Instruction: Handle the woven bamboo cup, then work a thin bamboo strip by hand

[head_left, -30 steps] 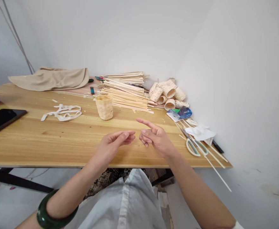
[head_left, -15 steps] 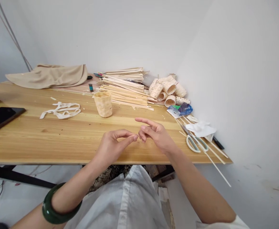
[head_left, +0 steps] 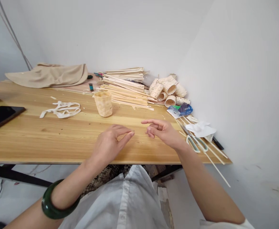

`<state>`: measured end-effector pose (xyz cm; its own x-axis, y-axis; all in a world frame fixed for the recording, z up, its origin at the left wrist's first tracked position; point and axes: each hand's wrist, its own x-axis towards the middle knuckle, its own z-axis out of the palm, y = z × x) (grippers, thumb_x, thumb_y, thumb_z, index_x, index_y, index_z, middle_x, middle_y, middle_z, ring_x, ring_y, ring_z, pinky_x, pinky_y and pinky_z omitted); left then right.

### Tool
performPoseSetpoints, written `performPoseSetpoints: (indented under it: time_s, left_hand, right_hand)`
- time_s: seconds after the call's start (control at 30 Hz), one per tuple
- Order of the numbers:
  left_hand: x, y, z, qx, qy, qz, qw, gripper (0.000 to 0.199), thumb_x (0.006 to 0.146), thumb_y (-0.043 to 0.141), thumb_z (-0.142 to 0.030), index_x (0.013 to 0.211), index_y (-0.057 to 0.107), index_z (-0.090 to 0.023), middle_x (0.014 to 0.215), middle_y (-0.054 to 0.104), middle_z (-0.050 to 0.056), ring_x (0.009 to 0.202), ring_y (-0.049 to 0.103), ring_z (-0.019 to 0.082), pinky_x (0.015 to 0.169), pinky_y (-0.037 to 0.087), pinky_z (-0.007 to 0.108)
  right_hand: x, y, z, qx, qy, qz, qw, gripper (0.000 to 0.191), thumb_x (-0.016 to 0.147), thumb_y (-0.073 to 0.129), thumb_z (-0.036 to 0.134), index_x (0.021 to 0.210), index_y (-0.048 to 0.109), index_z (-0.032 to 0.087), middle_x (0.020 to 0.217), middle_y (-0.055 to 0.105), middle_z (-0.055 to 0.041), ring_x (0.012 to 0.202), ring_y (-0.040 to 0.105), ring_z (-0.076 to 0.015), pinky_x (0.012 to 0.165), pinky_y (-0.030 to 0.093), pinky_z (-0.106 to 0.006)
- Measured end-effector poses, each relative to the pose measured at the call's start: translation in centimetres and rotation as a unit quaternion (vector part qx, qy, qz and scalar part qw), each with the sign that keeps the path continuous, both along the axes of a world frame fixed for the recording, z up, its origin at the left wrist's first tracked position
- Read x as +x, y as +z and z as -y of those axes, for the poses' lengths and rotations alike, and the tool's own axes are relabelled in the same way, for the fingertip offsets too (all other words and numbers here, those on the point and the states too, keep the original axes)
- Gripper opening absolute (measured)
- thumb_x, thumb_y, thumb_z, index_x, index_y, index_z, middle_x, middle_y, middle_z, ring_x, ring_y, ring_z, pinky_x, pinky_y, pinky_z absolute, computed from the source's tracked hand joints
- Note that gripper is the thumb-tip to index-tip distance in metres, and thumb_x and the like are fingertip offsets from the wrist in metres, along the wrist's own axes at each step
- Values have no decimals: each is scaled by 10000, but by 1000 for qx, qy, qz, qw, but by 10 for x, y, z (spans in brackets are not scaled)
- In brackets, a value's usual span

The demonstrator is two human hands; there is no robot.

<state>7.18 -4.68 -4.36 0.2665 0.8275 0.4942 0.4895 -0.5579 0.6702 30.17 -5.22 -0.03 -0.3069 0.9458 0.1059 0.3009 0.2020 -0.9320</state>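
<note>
My left hand (head_left: 110,141) is over the front middle of the table, thumb and fingertips pressed together; anything between them is too small to make out. To its right my right hand (head_left: 162,132) hangs apart from it, index finger stretched out and the other fingers curled, the thumb near them. I see nothing in my right hand. Behind my left hand a small woven basket (head_left: 103,104) stands upright, touched by neither hand. Scissors (head_left: 196,142) with pale handles lie to the right of my right hand.
Thin wooden strips (head_left: 127,92) are stacked at the back, beside woven tubes (head_left: 169,89). White ribbon (head_left: 64,109), a phone (head_left: 3,117) and beige cloth (head_left: 51,75) are on the left. A blue packet (head_left: 183,109) and white paper (head_left: 201,128) lie at the right edge.
My hands have moved apart: the left a little to the left, the right to the right. The basket and the other objects have stayed in place.
</note>
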Motion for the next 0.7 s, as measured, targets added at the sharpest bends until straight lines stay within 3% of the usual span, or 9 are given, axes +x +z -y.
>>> performPoseSetpoints:
  time_s: [0.1,0.17,0.33,0.43,0.57,0.7]
  left_hand:
    - [-1,-2,0,-5,-2,54,999,307,924,615,-365,1129,785,-212,1181,761,91,1108,702,265,996,525,406]
    - [-2,-1,2,-15,-4,94,995,276,925,625,-364,1082,797,-216,1130,769,80,1070,712,245,981,539,383]
    - [3,7,10,-47,-35,158,986,215,900,661,-329,1020,813,-235,1037,788,47,998,721,219,939,557,357]
    - [8,10,12,-139,-61,193,969,238,877,680,-355,1029,810,-226,1088,802,50,1052,725,236,985,550,378]
    - [13,12,12,-273,-78,246,927,299,844,712,-397,1066,797,-217,1111,808,47,1125,724,255,1064,519,402]
    - [12,11,12,-355,-101,283,885,337,809,747,-437,1062,800,-221,1060,819,43,1128,729,259,1111,487,416]
  right_hand:
    - [-5,-4,0,-12,9,-58,998,454,865,668,333,1274,659,136,585,526,81,597,517,-112,859,539,-372]
    - [-8,-5,0,-13,13,-94,995,461,859,687,348,1271,654,143,582,531,85,589,517,-109,862,540,-372]
    - [-15,-5,0,-7,2,-128,992,408,850,705,382,1194,690,161,619,607,47,598,555,-113,636,456,-278]
    - [-19,-5,2,-18,0,-153,988,383,838,714,382,1151,702,162,610,594,52,575,541,-106,590,410,-264]
    - [-23,-8,3,-44,1,-170,985,383,835,705,356,1158,702,150,591,579,61,564,532,-101,596,383,-269]
    - [-25,-11,2,-53,-4,-162,985,416,829,705,358,1188,701,147,582,574,61,573,532,-108,609,374,-282]
